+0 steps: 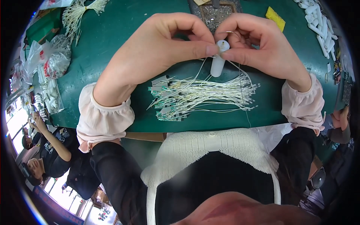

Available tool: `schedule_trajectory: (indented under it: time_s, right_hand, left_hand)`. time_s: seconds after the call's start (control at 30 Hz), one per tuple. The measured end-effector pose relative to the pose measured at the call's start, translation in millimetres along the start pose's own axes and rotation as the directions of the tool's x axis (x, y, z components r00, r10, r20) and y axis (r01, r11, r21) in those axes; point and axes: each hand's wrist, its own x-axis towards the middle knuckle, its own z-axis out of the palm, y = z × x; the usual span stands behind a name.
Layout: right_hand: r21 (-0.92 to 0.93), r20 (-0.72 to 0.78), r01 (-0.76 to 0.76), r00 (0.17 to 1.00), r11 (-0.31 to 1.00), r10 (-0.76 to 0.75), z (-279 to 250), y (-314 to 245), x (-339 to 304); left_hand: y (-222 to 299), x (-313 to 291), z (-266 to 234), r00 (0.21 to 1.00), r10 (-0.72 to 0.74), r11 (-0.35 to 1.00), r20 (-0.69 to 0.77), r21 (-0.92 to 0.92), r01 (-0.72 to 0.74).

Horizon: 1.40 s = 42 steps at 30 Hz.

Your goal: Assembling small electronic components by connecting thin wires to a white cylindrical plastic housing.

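Observation:
A white plastic tube (217, 66) with a round capped end (223, 45) is held up between my two hands above the table. My left hand (168, 45) is closed, thumb and forefinger pinched against the tube's upper left side. My right hand (258, 47) is closed too, its thumb on the tube's right side and its fingers curled; a thin wire (229, 32) loops by its forefinger. Pale wires hang below both hands. Under them lies a bundle of white wires (213, 93) with small green circuit boards (168, 112) at its left end.
Beyond my hands stands a tray of metal scraps (221, 15), with a yellow sponge (275, 18) beside it. White tubes (320, 28) are heaped at far right. Another wire bundle (80, 15) and plastic bags (58, 56) lie left. People (52, 150) sit nearby at left and right.

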Motion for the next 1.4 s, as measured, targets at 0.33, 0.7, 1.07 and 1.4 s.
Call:
schedule_trajectory:
  time_s: [0.33, 0.7, 1.07, 1.4]
  right_hand:
    - [-0.078, -0.017, 0.071, 0.997, 0.994, -0.072, -1, 3, 0]
    - [0.09, -0.076, -0.221, 0.971, 0.971, 0.228, -13, -36, 8]
    - [0.155, -0.162, -0.114, 0.977, 0.981, 0.139, -3, -18, 12]
    - [0.177, -0.214, 0.017, 0.977, 0.984, 0.022, 2, -1, 14]
  left_hand:
    - [-25, 10, 6, 0.996, -0.012, 0.818, 0.093, -0.572, 0.063]
    - [-29, 16, -6, 0.982, -0.185, 0.651, 0.049, -0.742, 0.16]
    - [-24, 19, -6, 0.986, -0.165, 0.666, 0.009, -0.737, 0.118]
    - [-17, 18, -5, 0.985, -0.171, 0.668, -0.009, -0.736, 0.109]
